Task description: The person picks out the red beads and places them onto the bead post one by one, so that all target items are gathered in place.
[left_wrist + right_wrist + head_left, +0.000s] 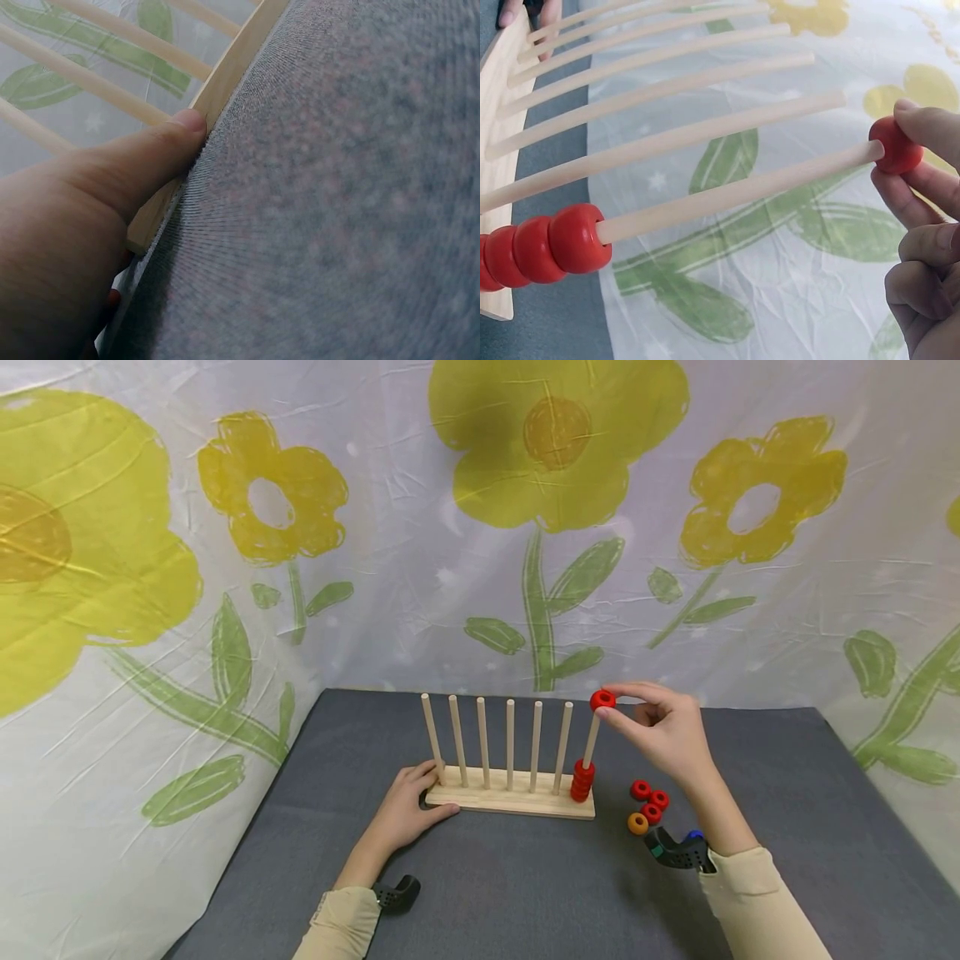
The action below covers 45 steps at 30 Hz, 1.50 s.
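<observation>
A wooden peg rack (517, 804) with several upright pegs stands on the table. My left hand (406, 803) grips its left end, the thumb (166, 150) along the front edge of the base. Between thumb and fingers, my right hand (670, 731) pinches a red bead (897, 144) at the top of the rightmost peg (742, 193). That bead's hole faces the peg, whose tip is right at it. Lower on the same peg sits a stack of several red beads (582, 781). The other pegs carry no beads.
Right of the rack, several loose red beads (659, 800) and one orange bead (637, 823) lie on the dark grey tabletop (510, 893). A flower-printed cloth (405, 610) hangs behind the table. Each wrist wears a black band (678, 852).
</observation>
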Motion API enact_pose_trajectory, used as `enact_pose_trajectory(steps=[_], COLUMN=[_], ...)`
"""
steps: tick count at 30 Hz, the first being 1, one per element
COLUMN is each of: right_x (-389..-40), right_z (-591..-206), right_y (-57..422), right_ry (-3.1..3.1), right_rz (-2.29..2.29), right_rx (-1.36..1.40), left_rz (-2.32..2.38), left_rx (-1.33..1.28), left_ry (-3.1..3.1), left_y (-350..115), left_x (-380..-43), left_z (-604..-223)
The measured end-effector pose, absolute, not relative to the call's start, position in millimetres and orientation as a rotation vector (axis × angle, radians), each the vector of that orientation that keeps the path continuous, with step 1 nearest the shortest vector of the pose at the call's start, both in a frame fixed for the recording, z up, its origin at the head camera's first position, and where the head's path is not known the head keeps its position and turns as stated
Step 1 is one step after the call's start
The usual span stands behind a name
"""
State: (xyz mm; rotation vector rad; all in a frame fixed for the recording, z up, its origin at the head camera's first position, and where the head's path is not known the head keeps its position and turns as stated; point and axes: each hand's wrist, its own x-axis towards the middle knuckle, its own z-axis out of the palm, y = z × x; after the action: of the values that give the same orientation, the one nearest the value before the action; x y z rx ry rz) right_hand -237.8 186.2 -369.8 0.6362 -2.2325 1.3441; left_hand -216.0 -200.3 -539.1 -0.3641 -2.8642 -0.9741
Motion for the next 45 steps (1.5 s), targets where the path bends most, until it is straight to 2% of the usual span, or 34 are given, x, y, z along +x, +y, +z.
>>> enact_pose_trajectory(steps=[45], right_x=[-228], right_z=[-377], right_y=[180], right_ry=[-2.345], right_rz=[1.315], right_rx=[0.557], left_rz=[-0.976], left_rx=[-0.372], left_ry=[-2.865], left_y=[-200], left_x=[-216], left_z=[-538])
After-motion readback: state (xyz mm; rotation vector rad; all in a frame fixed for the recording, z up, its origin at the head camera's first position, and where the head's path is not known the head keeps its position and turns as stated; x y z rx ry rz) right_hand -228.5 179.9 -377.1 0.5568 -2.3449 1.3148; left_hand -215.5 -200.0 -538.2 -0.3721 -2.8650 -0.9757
